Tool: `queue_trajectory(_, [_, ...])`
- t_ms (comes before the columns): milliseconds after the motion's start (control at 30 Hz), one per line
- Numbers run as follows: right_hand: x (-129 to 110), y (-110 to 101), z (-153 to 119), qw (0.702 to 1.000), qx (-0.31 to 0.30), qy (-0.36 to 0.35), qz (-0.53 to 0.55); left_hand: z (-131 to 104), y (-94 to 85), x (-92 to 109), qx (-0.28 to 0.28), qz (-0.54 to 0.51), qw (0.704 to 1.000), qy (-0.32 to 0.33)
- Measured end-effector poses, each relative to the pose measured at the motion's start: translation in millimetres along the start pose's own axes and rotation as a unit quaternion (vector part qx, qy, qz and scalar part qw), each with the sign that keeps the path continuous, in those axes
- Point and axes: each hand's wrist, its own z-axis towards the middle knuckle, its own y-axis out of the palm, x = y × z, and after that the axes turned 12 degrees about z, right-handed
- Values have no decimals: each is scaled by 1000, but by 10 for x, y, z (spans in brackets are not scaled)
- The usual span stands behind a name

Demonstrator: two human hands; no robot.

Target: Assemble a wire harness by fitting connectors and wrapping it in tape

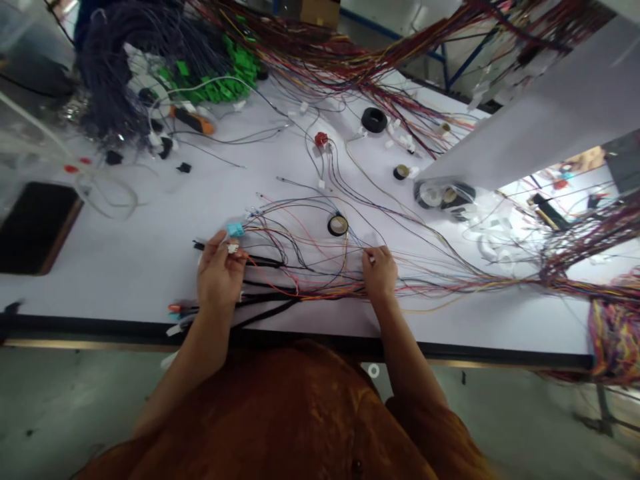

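My left hand [220, 270] is closed around a small white connector [233, 249]. A light-blue connector [235, 229] with several thin wires sits right at its fingertips; whether it is gripped too, I cannot tell. To the right, my right hand [380, 272] pinches a thin wire among the loose strands, and a small whitish bit shows between thumb and fingers. The wire harness [330, 291] runs under and past both hands, with black-sleeved branches [267, 297] near my left hand. Behind the strands lies a roll of tape [338, 225].
A red connector [321, 139] with wires, a black tape roll [374, 120] and a smaller roll [401, 172] lie farther back. An orange-black cutter [193, 121] is near green connectors [235, 70]. A dark phone-like slab [37, 227] rests left; a white post [530, 113] rises right.
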Motion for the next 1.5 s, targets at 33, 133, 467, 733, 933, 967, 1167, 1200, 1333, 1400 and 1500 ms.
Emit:
queue_trajectory(33, [14, -4, -11, 1000, 6, 0, 15, 1, -5, -4, -1, 0, 1000, 1])
queue_trajectory(133, [44, -13, -39, 998, 28, 8, 58, 5, -20, -16, -1, 7, 1000, 1])
queue_trajectory(467, [159, -230, -60, 923, -59, 149, 350, 6, 2, -9, 4, 20, 1000, 9])
queue_trajectory(733, [194, -460, -63, 916, -162, 120, 347, 3, 27, -20, 16, 43, 999, 11])
queue_trajectory(933, [329, -607, 1, 788, 32, 88, 608, -23, 79, 6, 32, 39, 999, 12])
queue_trajectory(967, [388, -650, 12, 753, 39, 99, 650, -22, 82, 9, 34, 38, 999, 13])
queue_trajectory(1167, [717, -994, 15, 589, 166, 66, 788, -17, 77, 0, 25, 41, 999, 21])
queue_trajectory(1200, [716, -1043, 20, 592, 188, 58, 782, -18, 76, -3, 26, 41, 999, 23])
queue_trajectory(1333, [388, -1145, 68, 703, 161, 78, 688, -7, 68, -24, 36, 35, 998, 22])
queue_trajectory(1400, [48, -1135, 83, 777, 130, 50, 614, 5, 61, -38, 34, 32, 999, 23])
queue_trajectory(1500, [-559, -1035, 86, 877, 20, -16, 479, -9, 71, -34, 19, 34, 999, 31])
